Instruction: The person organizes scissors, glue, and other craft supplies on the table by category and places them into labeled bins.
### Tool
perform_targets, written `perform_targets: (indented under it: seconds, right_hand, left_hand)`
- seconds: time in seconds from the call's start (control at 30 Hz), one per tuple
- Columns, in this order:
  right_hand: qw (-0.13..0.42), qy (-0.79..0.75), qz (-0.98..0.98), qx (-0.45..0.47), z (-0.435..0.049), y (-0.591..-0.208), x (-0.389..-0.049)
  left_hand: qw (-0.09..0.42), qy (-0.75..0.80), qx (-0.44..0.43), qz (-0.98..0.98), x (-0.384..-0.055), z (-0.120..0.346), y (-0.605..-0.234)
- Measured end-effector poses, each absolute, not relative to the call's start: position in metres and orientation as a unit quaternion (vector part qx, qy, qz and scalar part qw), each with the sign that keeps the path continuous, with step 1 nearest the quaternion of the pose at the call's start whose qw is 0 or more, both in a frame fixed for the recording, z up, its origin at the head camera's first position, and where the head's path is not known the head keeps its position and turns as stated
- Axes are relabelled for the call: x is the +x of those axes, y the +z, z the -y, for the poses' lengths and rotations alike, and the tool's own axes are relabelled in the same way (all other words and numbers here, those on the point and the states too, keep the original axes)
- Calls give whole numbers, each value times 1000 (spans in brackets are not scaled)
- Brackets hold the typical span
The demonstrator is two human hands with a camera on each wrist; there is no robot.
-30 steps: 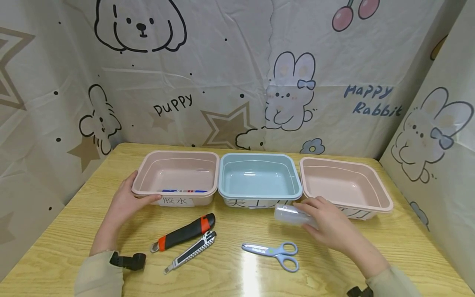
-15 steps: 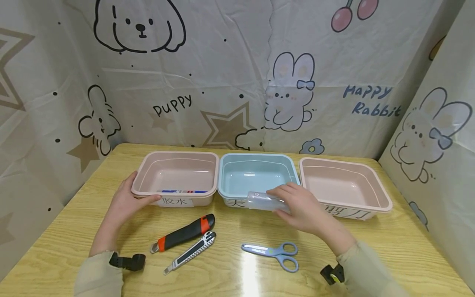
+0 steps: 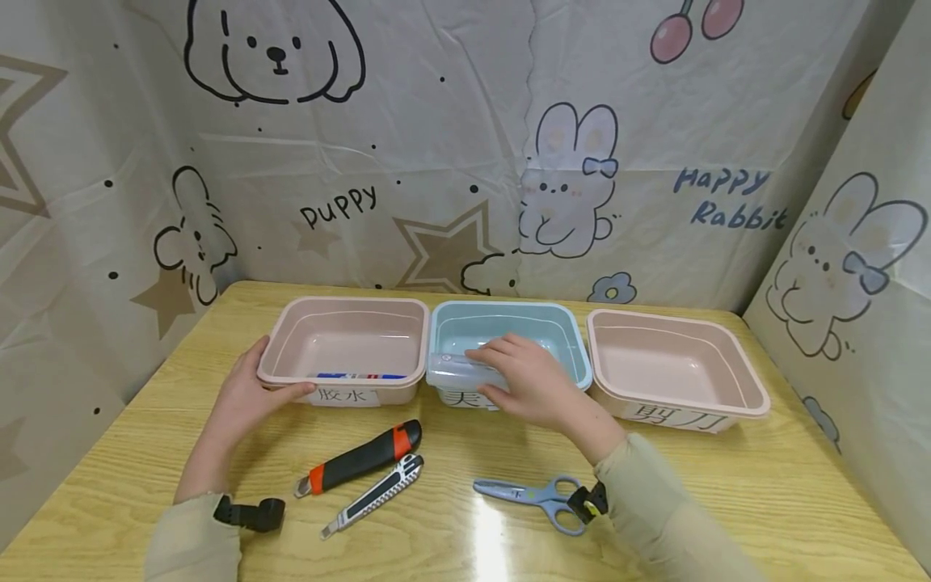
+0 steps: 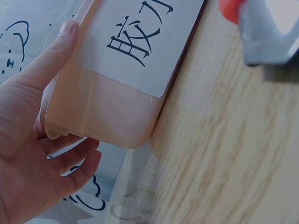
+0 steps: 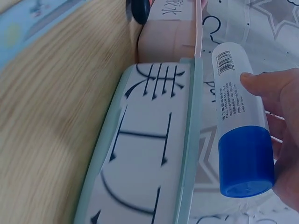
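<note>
My right hand (image 3: 527,380) grips a glue stick (image 5: 245,121), white-bodied with a blue end and a barcode in the right wrist view. The stick lies sideways above the front left part of the light blue bin (image 3: 575,372). My left hand (image 3: 243,396) holds the left corner of the left pink bin (image 3: 396,392), its thumb along the front rim and the fingers round the end wall. A white label (image 4: 135,42) with Chinese characters is on that bin's front. Inside it lies a blue, white and red item (image 3: 360,375), partly hidden by the rim.
A black and orange utility knife (image 3: 360,457) and a slimmer silver one (image 3: 374,495) lie before the left bin. Blue scissors (image 3: 534,495) lie to their right, partly covered by the right wrist's camera. Another pink bin (image 3: 676,364) stands on the right. A printed cloth hangs behind.
The right hand has carried the glue stick left and upward, from near the right bin to the light blue bin's left side. The left hand has stayed in place.
</note>
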State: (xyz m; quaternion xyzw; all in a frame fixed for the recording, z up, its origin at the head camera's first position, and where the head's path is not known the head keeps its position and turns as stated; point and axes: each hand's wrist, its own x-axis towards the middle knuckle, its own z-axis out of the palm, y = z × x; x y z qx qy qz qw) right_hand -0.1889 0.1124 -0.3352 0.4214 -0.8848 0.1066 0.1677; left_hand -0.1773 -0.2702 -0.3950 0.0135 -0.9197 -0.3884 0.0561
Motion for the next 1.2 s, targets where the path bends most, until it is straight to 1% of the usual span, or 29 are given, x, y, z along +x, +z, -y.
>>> perform_targets:
  seconds: [0.3,0.63,0.97,1.2]
  right_hand:
    - [160,112,881,431,-81,-331,-200]
    - [106,101,894,424,-42,-327,-210]
    - [78,81,897,429,4,-323,-217]
    - [71,91,898,425,28,-326,-225]
  left_hand:
    - [58,-394,14,917,-179,271,-396]
    - [55,-391,17,919,-180,271,-399]
    - [63,-387,19,920,-180,273,-400]
    - [63,-388,9,919,-180,273,-400]
